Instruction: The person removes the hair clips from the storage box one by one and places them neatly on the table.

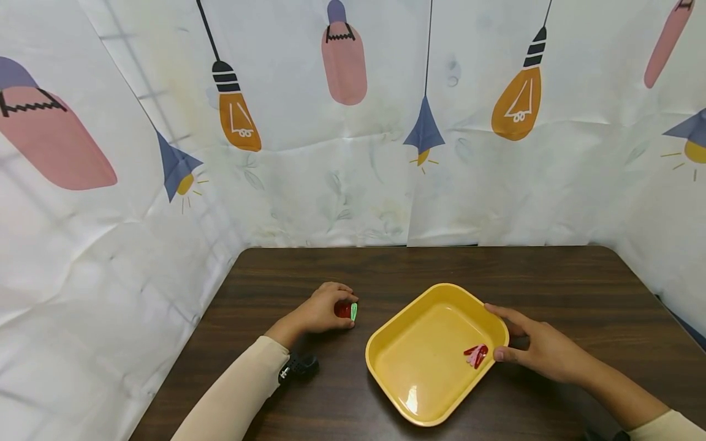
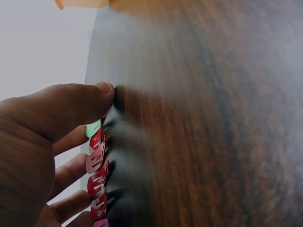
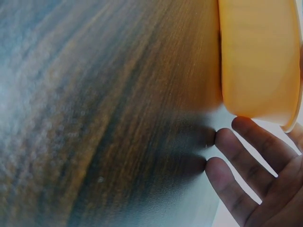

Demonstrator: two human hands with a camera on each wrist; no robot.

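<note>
My left hand [image 1: 325, 309] is on the table at centre left, its fingers and thumb curved round some small snap hair clips. In the head view, a red clip [image 1: 343, 309] and a green clip [image 1: 354, 312] show in the hand's gap. The left wrist view shows several red, pink and green hair clips [image 2: 97, 182] in a row beside the fingers, thumb tip at the tabletop. My right hand [image 1: 543, 349] rests at the right corner of a yellow tray [image 1: 380, 349], fingers spread and fairly straight. Red and pink hair clips [image 1: 477, 355] lie inside the tray.
The dark wooden table [image 1: 408, 266] meets a white curtain [image 1: 331, 202] printed with lamps at the back and sides. A black strap [image 1: 300, 366] is by my left wrist. Table surface shows between my left hand and the tray.
</note>
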